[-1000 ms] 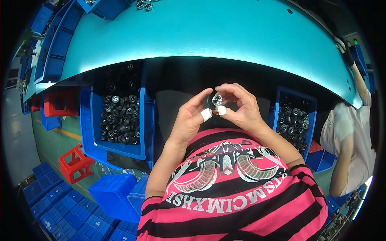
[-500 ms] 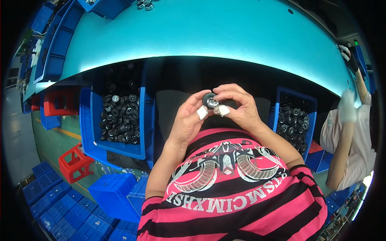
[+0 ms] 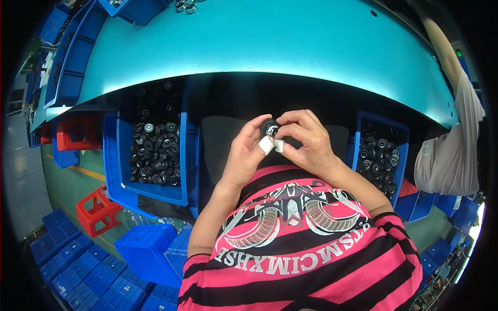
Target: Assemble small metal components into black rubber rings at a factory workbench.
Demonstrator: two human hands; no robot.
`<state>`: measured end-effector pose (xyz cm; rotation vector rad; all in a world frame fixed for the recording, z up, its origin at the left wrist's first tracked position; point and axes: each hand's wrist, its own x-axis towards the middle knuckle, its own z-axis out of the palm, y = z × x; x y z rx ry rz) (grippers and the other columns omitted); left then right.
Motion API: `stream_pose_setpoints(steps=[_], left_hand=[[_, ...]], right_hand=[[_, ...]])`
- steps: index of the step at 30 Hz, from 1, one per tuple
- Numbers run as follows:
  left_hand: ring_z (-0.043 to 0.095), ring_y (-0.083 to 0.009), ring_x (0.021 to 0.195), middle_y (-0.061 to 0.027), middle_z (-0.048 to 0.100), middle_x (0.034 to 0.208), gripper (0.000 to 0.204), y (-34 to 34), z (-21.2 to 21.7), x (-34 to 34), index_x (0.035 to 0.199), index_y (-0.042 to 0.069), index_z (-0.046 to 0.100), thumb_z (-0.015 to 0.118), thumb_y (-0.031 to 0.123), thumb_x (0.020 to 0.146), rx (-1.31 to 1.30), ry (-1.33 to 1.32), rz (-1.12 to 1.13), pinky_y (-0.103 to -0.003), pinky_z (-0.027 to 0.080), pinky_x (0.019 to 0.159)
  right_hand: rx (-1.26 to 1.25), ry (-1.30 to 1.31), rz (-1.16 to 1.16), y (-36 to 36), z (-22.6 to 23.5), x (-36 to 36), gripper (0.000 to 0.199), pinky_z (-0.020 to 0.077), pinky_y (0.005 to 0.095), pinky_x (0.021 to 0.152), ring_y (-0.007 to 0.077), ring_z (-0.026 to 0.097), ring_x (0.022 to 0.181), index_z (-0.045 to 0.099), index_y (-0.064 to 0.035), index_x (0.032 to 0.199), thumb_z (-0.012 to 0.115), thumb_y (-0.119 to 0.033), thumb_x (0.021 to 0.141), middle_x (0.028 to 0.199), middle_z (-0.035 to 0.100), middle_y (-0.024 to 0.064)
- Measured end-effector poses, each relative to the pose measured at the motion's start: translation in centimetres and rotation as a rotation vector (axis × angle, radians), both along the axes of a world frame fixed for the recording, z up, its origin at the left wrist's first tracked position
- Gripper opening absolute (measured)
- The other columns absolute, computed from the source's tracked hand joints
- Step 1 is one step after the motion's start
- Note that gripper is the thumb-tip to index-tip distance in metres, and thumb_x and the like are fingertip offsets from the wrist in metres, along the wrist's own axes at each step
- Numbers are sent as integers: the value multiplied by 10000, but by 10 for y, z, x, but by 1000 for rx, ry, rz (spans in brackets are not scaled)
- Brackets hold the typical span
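Note:
Just in front of my body I hold a small black wheel with a shiny silver centre. My left hand is closed round its left side, the thumb below it. The curled fingers of my right hand press against the wheel's right side and partly hide its silver centre. White wrapping covers both thumb tips. To the left, a blue bin contains many similar black wheels. Another blue bin, on the right, holds more wheels.
A turquoise table curves across beyond my hands. Small silver parts lie at its far edge. Red stools and stacked blue crates stand at the left. A co-worker's pale sleeve reaches over at the right.
The wheel has tilted slightly, and my right fingers have drawn in closer, its thumb nearer the left thumb. The co-worker's arm at the right has stretched toward the far side.

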<state>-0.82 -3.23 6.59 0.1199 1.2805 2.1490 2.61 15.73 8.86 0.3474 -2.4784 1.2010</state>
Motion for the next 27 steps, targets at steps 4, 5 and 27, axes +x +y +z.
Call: stream_pose_setpoints(steps=[4, 5, 27], left_hand=[[644, -141, 1100, -75, 654, 1207, 447, 5, -6, 2, 1439, -9, 510, 636, 113, 1028, -68, 26, 59, -277, 528, 954], [652, -144, 1090, -77, 660, 1197, 430, 4, -10, 2, 1432, -10, 517, 628, 115, 1036, -59, 14, 87, -279, 539, 940], [668, -136, 994, -71, 670, 1118, 359, 3, -5, 0, 1387, 6, 567, 616, 103, 1045, -115, 172, 55, -291, 591, 836]], right_hand=[[-178, -156, 11, -5, 1, 2, 188, 571, 306, 719, 207, 688, 884, 728, -58, 929, 799, -17, 760, 1112, 650, 73], [-306, -234, 51, -1, 5, 0, 216, 583, 286, 721, 158, 690, 881, 735, -43, 982, 789, 2, 778, 1112, 648, 67], [-677, -546, 41, -1, -27, -3, 336, 549, 256, 782, 124, 658, 912, 762, -11, 1151, 794, 5, 817, 1054, 672, 61]])
